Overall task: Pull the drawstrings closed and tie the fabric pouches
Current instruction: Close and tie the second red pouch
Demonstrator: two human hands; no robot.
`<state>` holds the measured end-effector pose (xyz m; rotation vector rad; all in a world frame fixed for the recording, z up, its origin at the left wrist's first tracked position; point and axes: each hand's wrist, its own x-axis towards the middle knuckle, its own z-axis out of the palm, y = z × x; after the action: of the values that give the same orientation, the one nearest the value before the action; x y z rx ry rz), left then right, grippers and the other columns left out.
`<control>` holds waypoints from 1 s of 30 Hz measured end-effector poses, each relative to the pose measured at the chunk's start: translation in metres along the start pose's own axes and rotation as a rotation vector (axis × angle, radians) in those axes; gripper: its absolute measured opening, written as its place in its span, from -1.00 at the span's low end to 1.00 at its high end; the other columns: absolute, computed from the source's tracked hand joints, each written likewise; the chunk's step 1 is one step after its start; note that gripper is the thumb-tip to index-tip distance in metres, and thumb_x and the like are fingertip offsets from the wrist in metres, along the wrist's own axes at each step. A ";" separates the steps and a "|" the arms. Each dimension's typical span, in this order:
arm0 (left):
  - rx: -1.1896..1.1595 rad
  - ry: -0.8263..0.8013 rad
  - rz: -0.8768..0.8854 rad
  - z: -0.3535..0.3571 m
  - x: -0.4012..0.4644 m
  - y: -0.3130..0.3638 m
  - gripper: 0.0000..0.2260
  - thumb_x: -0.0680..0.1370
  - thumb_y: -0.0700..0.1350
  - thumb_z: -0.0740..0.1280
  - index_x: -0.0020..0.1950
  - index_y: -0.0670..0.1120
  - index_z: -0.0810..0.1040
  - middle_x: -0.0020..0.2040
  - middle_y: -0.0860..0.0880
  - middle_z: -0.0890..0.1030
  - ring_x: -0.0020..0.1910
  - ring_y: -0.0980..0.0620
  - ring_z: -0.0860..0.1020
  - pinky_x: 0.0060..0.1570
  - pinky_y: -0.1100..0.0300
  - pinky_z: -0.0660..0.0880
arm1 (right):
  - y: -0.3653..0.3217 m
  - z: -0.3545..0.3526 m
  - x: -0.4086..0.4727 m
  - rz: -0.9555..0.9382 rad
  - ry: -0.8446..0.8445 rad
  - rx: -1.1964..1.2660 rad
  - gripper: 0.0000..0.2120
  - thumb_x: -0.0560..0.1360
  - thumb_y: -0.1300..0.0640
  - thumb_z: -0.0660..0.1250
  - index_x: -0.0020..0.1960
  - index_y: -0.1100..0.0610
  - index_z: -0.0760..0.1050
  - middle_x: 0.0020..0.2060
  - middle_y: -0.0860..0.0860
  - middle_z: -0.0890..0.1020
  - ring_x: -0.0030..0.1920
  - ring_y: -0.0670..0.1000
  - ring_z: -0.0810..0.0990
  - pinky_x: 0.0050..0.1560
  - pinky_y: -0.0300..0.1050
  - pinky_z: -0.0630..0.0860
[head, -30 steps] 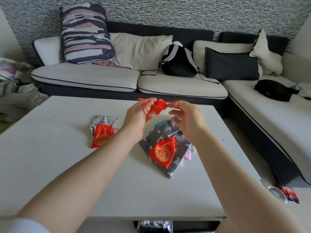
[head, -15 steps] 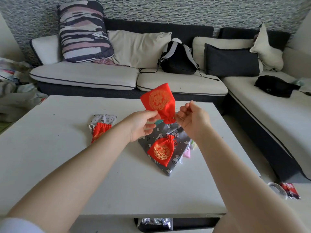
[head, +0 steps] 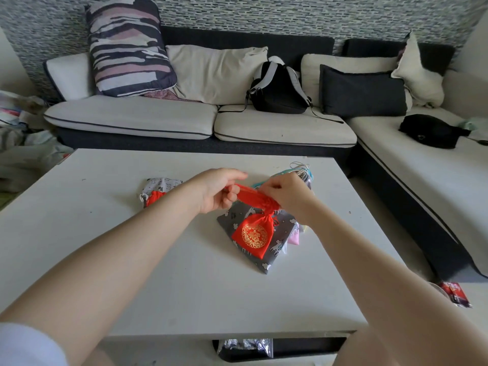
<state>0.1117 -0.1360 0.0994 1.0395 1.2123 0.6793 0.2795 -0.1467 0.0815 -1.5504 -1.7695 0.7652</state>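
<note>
My left hand (head: 220, 190) and my right hand (head: 286, 194) both hold one small red pouch (head: 254, 198) low over the white table (head: 105, 247). The pouch lies sideways between them, the left fingers curled round its body and the right fingers pinching its gathered neck. Just below it a second red pouch (head: 253, 235) with a gold emblem lies tied shut on a grey patterned pouch (head: 274, 253). A third red pouch (head: 154, 198) lies on a white printed pouch (head: 161, 184) at the left, partly hidden by my left forearm.
More pouches, teal and pink (head: 294, 237), stick out from under the grey one, with loose cords (head: 299, 166) at the far end. A sofa (head: 184, 120) with cushions and a black backpack (head: 277, 91) stands behind the table. A red wrapper (head: 454, 293) lies on the floor, right.
The red pouch was held up in front of the sofa with its emblem facing me; both hands have brought it down and turned it sideways just above the pouches on the table.
</note>
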 end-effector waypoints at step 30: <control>0.409 0.467 0.932 0.036 -0.003 -0.013 -0.82 0.59 -0.07 0.21 -0.21 -0.01 0.30 -0.40 0.05 0.47 -0.45 0.18 0.42 -0.38 0.24 0.38 | -0.032 0.010 -0.015 0.124 0.221 0.704 -0.64 0.50 -0.03 0.29 -0.37 0.15 0.57 -0.52 0.01 0.62 -0.50 -0.05 0.59 -0.49 -0.27 0.50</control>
<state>0.1447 -0.1536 0.0896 1.8969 1.2531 1.4928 0.2529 -0.1657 0.0990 -1.2028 -1.0763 1.0838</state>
